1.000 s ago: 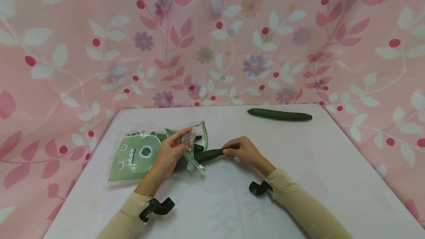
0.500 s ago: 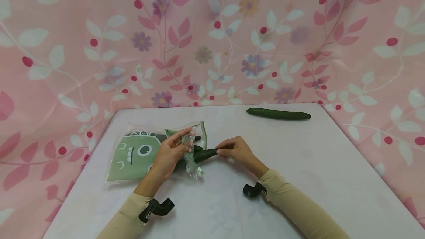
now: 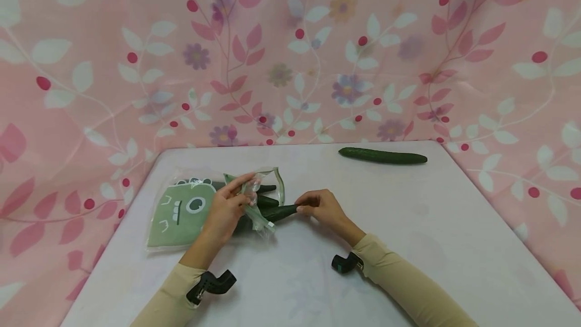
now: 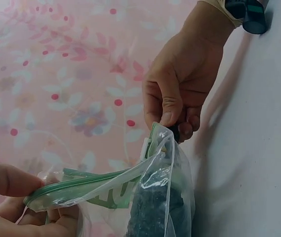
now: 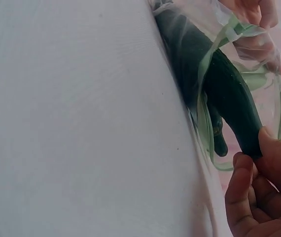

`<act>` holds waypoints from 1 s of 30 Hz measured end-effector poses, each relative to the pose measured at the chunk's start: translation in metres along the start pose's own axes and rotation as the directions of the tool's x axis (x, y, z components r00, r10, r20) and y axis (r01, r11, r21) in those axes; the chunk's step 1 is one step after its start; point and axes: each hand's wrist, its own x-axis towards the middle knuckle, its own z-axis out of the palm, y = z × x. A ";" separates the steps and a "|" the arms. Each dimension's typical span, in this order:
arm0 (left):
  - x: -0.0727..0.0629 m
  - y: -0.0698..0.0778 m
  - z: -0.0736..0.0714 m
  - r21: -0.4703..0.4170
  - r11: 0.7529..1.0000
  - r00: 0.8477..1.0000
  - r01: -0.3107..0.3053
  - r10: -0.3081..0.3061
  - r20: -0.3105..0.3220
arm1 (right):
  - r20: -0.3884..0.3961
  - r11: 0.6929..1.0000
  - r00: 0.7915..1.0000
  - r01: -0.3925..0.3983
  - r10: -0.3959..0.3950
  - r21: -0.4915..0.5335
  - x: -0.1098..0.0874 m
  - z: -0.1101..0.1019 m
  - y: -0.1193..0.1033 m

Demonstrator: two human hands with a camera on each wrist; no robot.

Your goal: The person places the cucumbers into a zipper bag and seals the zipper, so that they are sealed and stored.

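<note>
the right hand (image 3: 326, 209) is pinching the tip of a cucumber (image 3: 279, 212), which is lying to its left, long axis running through the mouth of a plastic bag (image 3: 181, 231); the left hand (image 3: 224, 212), nearer that opening, is gripping the bag's edge.

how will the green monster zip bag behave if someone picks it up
The bag is probably floppy: its clear film creases where the left hand pinches it. It may feel heavy with cucumbers inside, and they could slide out, since their ends show at its open mouth.
</note>
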 end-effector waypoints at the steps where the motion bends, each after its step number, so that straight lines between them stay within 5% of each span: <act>1: 0.000 0.001 0.000 -0.022 1.000 1.000 0.001 -0.001 -0.004 | -0.003 1.000 1.000 0.005 -0.005 -0.008 0.000 0.000 0.001; 7: 0.000 0.001 0.004 -0.100 0.995 0.999 0.011 -0.008 0.032 | -0.030 0.998 0.999 0.028 -0.030 -0.048 0.000 -0.003 0.007; 17: 0.005 -0.005 0.017 -0.088 0.995 0.996 0.037 -0.029 0.089 | -0.081 0.998 0.996 -0.027 0.023 -0.048 -0.004 -0.016 0.014; 23: 0.007 -0.009 0.029 -0.094 0.993 0.988 0.070 -0.056 0.144 | -0.089 0.997 0.994 -0.067 0.065 -0.028 -0.015 -0.031 -0.005; 30: 0.007 -0.015 0.037 -0.115 0.989 0.984 0.090 -0.071 0.162 | -0.115 0.995 0.988 -0.101 0.101 0.004 -0.019 -0.041 0.017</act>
